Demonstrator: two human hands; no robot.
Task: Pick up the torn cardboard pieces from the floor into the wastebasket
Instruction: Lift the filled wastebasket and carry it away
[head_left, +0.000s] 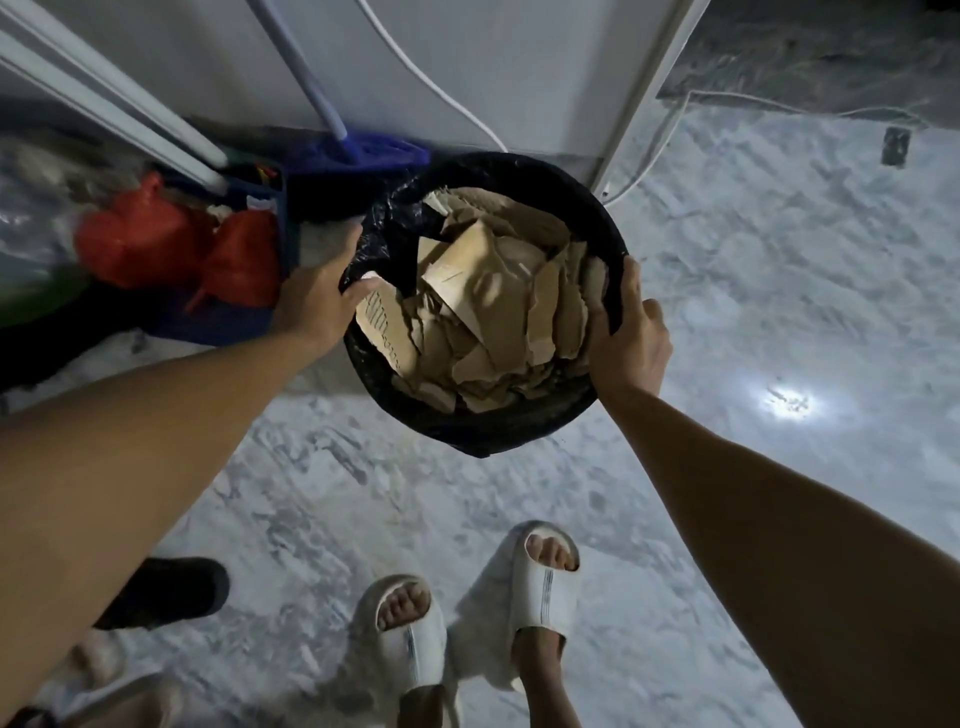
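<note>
A round black wastebasket (519, 423) lined with a black plastic bag sits in the middle of the view, filled with torn brown cardboard pieces (493, 306). My left hand (317, 301) grips its left rim, thumb hooked over the edge onto the bag. My right hand (631, 332) grips the right rim, thumb inside against the cardboard and fingers outside. I cannot tell whether the basket rests on the floor or hangs just above it. No loose cardboard shows on the floor.
Pale marbled floor (753, 291) spreads right and below. My feet in white slides (540, 587) stand near the bottom. Red bags (156, 234) in a blue crate sit left, a blue mop head (358, 150) behind, and a white cabinet (519, 62) with a cable (441, 88) beyond.
</note>
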